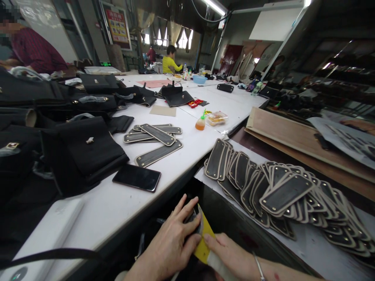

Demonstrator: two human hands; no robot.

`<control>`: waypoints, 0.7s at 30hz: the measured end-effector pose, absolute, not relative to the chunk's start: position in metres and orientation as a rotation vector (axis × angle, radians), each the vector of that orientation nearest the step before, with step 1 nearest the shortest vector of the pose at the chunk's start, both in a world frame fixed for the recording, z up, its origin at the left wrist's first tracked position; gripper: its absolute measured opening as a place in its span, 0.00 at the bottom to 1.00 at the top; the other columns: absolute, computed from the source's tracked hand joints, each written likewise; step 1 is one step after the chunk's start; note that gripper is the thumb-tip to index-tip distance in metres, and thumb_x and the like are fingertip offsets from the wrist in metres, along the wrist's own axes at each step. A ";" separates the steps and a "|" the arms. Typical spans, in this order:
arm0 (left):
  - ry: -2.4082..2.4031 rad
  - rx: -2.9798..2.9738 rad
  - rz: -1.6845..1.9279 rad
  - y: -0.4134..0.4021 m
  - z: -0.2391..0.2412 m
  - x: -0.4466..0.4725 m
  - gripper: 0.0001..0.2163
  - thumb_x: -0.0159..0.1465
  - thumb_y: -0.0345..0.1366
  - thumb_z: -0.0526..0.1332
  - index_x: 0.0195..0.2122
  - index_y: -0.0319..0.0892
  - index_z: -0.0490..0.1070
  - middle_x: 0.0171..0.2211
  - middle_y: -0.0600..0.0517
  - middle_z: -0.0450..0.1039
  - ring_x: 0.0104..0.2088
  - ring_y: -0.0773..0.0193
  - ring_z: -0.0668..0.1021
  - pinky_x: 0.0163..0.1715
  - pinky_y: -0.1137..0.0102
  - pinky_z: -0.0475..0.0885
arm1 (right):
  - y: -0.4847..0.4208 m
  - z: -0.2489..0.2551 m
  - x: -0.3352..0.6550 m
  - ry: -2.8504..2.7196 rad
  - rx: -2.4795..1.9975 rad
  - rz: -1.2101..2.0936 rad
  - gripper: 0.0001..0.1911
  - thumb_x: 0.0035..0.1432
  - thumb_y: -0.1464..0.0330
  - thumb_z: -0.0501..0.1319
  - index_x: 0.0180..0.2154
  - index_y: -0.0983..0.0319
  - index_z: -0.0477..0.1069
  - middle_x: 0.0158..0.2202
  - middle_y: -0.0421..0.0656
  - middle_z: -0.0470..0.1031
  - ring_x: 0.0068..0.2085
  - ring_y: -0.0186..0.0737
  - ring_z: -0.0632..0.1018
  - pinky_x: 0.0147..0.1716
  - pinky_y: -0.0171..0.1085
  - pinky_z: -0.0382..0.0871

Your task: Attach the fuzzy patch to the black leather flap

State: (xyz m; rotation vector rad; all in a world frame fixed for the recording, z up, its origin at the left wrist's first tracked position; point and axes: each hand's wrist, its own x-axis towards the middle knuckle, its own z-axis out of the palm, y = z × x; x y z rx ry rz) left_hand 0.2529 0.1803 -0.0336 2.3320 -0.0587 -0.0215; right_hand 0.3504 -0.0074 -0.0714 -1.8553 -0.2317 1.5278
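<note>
Low in front of me, my left hand (172,236) grips a dark piece with a pale edge, mostly hidden behind its fingers. My right hand (231,251) holds a yellow strip (204,244) between thumb and fingers. The strip lies against the pale edge of the dark piece, close to my left thumb; its exact kind does not show. To the right spreads a large heap of black oblong panels (287,193) with beige edges and small metal eyelets. Several more such panels (158,154) lie on the white table (187,156).
A phone (136,178) lies near the table edge. Black bags (84,148) crowd the left side. Farther back are a small bottle of orange liquid (200,123), a plastic food box (217,118) and a blue basin (199,79). Other people sit at the far table and left.
</note>
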 end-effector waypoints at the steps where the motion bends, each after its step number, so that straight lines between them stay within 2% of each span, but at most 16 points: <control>1: -0.038 2.316 -0.009 0.180 -0.035 0.253 0.21 0.65 0.33 0.55 0.60 0.48 0.66 0.71 0.51 0.44 0.70 0.51 0.43 0.67 0.54 0.52 | -0.005 -0.073 0.348 -0.238 -1.841 1.517 0.33 0.61 0.41 0.45 0.31 0.64 0.67 0.12 0.37 0.63 0.11 0.30 0.63 0.12 0.27 0.52; 3: 0.049 2.254 0.024 0.181 -0.037 0.253 0.23 0.64 0.34 0.56 0.62 0.47 0.64 0.71 0.51 0.41 0.70 0.52 0.46 0.67 0.56 0.51 | -0.001 -0.075 0.342 -0.248 -1.819 1.488 0.34 0.59 0.40 0.46 0.28 0.64 0.67 0.12 0.38 0.63 0.11 0.31 0.63 0.11 0.27 0.51; 5: 0.195 2.137 0.045 0.182 -0.040 0.254 0.27 0.64 0.37 0.57 0.65 0.44 0.59 0.71 0.47 0.43 0.69 0.52 0.52 0.66 0.58 0.54 | 0.003 -0.077 0.336 -0.238 -1.801 1.456 0.35 0.58 0.39 0.47 0.26 0.64 0.68 0.12 0.39 0.63 0.11 0.30 0.63 0.10 0.27 0.50; 7: 0.335 1.998 -0.016 0.183 -0.041 0.259 0.32 0.64 0.42 0.57 0.67 0.39 0.51 0.68 0.41 0.53 0.63 0.52 0.65 0.61 0.60 0.62 | 0.006 -0.079 0.331 -0.209 -1.781 1.426 0.36 0.59 0.39 0.47 0.25 0.65 0.68 0.12 0.40 0.63 0.11 0.30 0.63 0.10 0.27 0.50; 9: 0.438 1.944 -0.133 0.182 -0.037 0.268 0.35 0.65 0.48 0.53 0.68 0.35 0.47 0.61 0.39 0.66 0.53 0.52 0.76 0.54 0.61 0.70 | 0.007 -0.083 0.326 -0.192 -1.764 1.416 0.35 0.60 0.40 0.46 0.24 0.64 0.68 0.11 0.39 0.62 0.11 0.30 0.63 0.10 0.27 0.50; 10: 0.472 1.957 -0.188 0.180 -0.034 0.273 0.36 0.65 0.50 0.53 0.68 0.34 0.49 0.58 0.38 0.70 0.50 0.51 0.78 0.52 0.60 0.71 | 0.008 -0.085 0.324 -0.188 -1.759 1.409 0.34 0.61 0.41 0.45 0.24 0.63 0.67 0.10 0.39 0.62 0.11 0.30 0.62 0.10 0.27 0.50; 12: 0.534 2.027 -0.252 0.175 -0.028 0.283 0.37 0.62 0.54 0.55 0.65 0.33 0.56 0.55 0.36 0.72 0.51 0.46 0.77 0.52 0.57 0.69 | 0.009 -0.089 0.321 -0.193 -1.751 1.407 0.34 0.62 0.42 0.44 0.21 0.62 0.64 0.09 0.39 0.61 0.10 0.30 0.62 0.10 0.27 0.50; 15: 0.631 2.100 -0.284 0.165 -0.022 0.296 0.36 0.54 0.51 0.64 0.60 0.35 0.66 0.52 0.33 0.74 0.53 0.38 0.74 0.52 0.52 0.67 | 0.013 -0.093 0.318 -0.208 -1.744 1.391 0.36 0.59 0.38 0.45 0.19 0.61 0.62 0.09 0.41 0.61 0.10 0.31 0.63 0.09 0.28 0.50; 21: 0.663 2.127 -0.309 0.157 -0.026 0.301 0.31 0.51 0.47 0.67 0.57 0.45 0.69 0.50 0.42 0.76 0.50 0.43 0.76 0.49 0.57 0.69 | 0.014 -0.094 0.311 -0.243 -1.633 1.394 0.43 0.45 0.28 0.42 0.18 0.61 0.63 0.13 0.46 0.65 0.13 0.34 0.68 0.13 0.31 0.58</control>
